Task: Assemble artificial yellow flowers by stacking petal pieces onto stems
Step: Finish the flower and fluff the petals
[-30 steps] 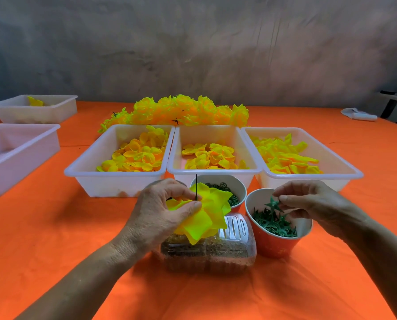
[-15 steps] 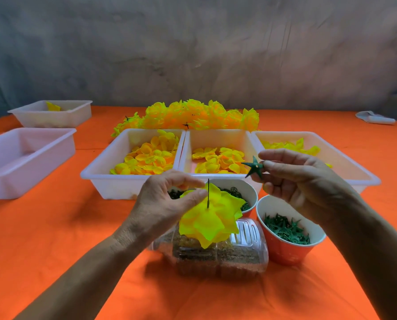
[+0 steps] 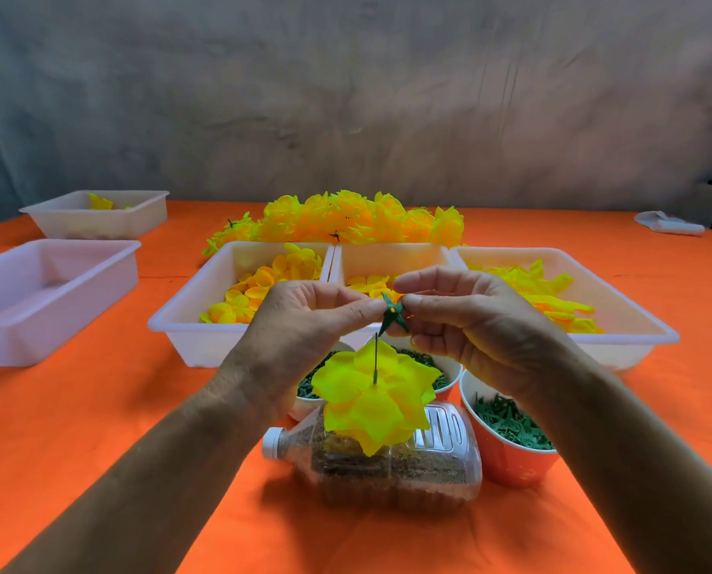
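A stack of bright yellow petals sits on a thin dark stem that stands upright out of a clear plastic bottle lying on its side and holding sandy filling. Just above the stem's tip is a small green star-shaped calyx piece. My left hand and my right hand both pinch this piece from opposite sides with their fingertips. Neither hand touches the petals. The stem's lower part is hidden under the petals.
Three white trays of loose yellow petals stand behind: left, middle, right. Finished flowers are piled beyond them. An orange cup and a white cup hold green parts. Two more white trays sit far left.
My right hand lifted a green calyx piece out of the orange cup and brought it over the stem. My left hand let go of the petals and rose to pinch the piece too.
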A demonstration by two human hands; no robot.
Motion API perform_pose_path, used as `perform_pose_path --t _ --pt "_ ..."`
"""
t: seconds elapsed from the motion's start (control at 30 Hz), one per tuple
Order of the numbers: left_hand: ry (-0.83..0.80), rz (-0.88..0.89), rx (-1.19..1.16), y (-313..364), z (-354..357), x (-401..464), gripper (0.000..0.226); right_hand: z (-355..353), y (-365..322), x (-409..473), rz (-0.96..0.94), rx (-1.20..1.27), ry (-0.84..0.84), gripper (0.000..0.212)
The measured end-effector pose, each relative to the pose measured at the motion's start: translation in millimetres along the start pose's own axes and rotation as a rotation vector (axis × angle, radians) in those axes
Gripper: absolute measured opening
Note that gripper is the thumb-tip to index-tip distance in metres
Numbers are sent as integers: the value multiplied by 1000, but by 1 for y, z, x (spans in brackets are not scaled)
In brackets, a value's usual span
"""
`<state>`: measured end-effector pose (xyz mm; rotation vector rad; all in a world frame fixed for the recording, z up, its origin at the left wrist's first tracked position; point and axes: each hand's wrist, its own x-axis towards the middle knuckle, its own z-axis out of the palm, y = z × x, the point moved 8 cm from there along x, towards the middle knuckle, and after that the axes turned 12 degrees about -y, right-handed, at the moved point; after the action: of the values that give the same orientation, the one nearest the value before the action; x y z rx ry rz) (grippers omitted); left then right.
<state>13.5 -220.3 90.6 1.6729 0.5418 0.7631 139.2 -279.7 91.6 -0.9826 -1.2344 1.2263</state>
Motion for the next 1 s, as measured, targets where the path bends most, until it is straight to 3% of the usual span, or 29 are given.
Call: perform_pose_path --t 0.47,1.0 --pt "-26 -219 -86 -29 -3 2 14 2 4 0 30 -271 12 25" --pt "9 -242 -112 -44 -4 1 20 3 8 -1 80 -349 63 14"
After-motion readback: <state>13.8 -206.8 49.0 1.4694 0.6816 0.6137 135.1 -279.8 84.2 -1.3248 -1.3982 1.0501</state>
